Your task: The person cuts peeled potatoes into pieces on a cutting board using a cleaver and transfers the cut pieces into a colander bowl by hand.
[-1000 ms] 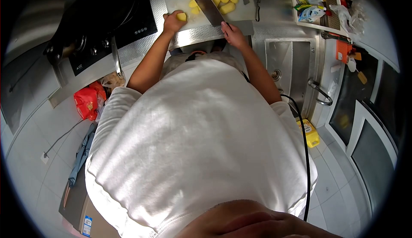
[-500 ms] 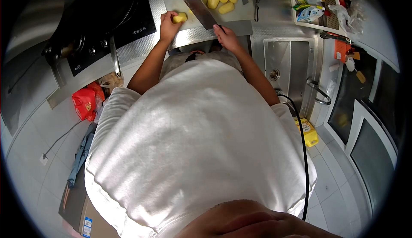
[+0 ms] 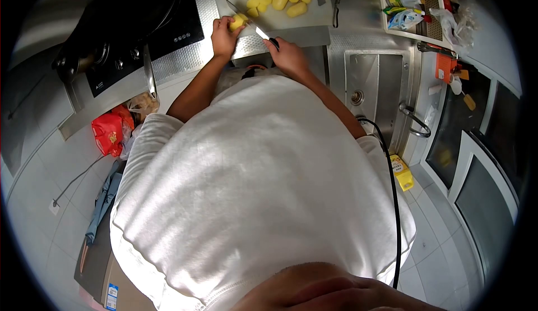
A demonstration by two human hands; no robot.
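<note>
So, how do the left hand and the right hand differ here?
The left hand holds a yellow potato, while the right hand grips the knife by its black handle. The left hand is at the left side of the cutting board; the right hand sits farther right, just short of the board's near edge. Both are bare.

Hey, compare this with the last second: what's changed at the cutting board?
The right hand has brought the knife leftward and turned its blade from flat to nearly edge-on, now at the held potato. The cut pieces show clear of the blade. Nothing was let go: the left hand still holds that potato, and the whole potatoes stayed put.
</note>
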